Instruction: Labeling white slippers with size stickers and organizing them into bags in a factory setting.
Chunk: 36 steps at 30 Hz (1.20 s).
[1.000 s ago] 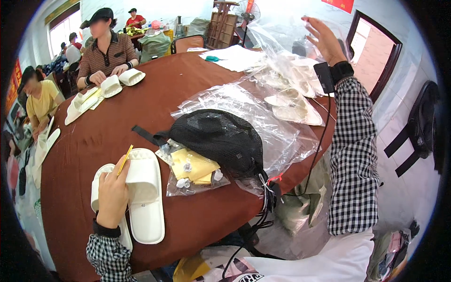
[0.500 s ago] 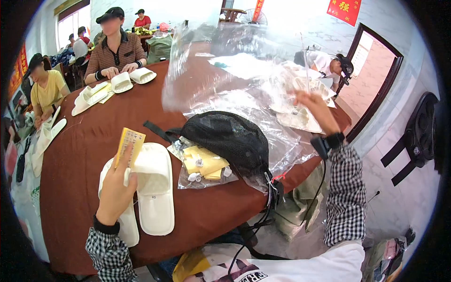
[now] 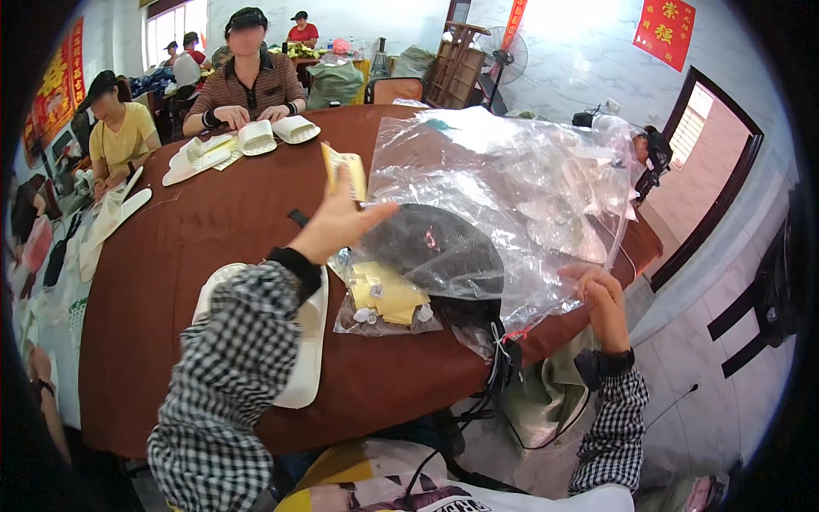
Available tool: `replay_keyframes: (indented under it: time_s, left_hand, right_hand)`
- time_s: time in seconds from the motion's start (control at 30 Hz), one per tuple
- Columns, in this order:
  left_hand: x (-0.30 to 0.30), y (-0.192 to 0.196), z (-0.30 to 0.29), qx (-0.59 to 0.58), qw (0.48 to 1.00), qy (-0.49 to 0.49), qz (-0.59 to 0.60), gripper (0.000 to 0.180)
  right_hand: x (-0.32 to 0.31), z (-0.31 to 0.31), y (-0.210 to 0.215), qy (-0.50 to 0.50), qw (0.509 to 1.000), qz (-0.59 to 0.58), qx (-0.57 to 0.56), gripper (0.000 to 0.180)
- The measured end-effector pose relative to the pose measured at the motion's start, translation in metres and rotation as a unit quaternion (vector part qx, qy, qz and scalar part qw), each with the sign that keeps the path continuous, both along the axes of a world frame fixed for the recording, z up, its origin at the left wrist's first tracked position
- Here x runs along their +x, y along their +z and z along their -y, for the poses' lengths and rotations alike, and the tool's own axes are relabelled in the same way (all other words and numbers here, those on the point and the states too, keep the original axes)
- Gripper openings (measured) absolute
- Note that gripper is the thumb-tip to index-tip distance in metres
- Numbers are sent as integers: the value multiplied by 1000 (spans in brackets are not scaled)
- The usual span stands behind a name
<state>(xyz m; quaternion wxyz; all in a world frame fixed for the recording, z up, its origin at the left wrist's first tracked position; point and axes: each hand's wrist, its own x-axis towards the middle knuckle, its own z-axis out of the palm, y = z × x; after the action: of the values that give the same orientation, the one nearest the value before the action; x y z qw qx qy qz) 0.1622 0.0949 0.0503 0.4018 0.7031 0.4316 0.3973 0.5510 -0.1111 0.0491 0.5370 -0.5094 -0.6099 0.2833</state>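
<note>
My right hand (image 3: 600, 299) pinches the near edge of a large clear plastic bag (image 3: 520, 183) at the table's right side. The bag lies spread over part of a black mesh bag (image 3: 444, 252). At the plastic's left edge, my left hand (image 3: 339, 224) grips a thin yellow printed card or packet (image 3: 345, 171) with its fingers, thumb stretched toward the plastic. Below my left forearm lies a pair of white slippers (image 3: 311, 363), largely hidden by the sleeve. A small clear bag of yellow packets (image 3: 388, 299) rests beside the mesh bag.
Several white slippers (image 3: 200, 158) lie at the far left, before a seated person (image 3: 247, 85). Another person in yellow (image 3: 124, 132) works further left. On the right, someone bends beside the doorway. A brown cloth covers the table (image 3: 162, 341).
The plastic bag has come down and nearer, over the mesh bag, with my right hand lowered. My left hand has moved from the slippers right and away to the plastic's edge, still holding the yellow card.
</note>
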Motion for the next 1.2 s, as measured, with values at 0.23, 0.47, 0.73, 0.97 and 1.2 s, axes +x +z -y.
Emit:
replay_keyframes:
  time_s: [0.23,0.47,0.73,0.97,1.2]
  left_hand:
    - [39,-23,3,-27,973,-36,228,98]
    - [34,74,9,421,866,214,163,84]
    - [107,61,32,722,662,44,-196,67]
    - [168,-1,29,779,555,-155,-248,55]
    - [205,-18,32,711,615,-262,-218,45]
  right_hand:
    - [48,-9,-12,-117,986,-113,-40,21]
    - [12,-62,25,-201,975,31,90,49]
    - [-32,-96,91,115,966,-227,40,92]
    - [12,-100,102,108,992,-15,-63,84]
    - [29,-108,52,22,995,74,-62,87]
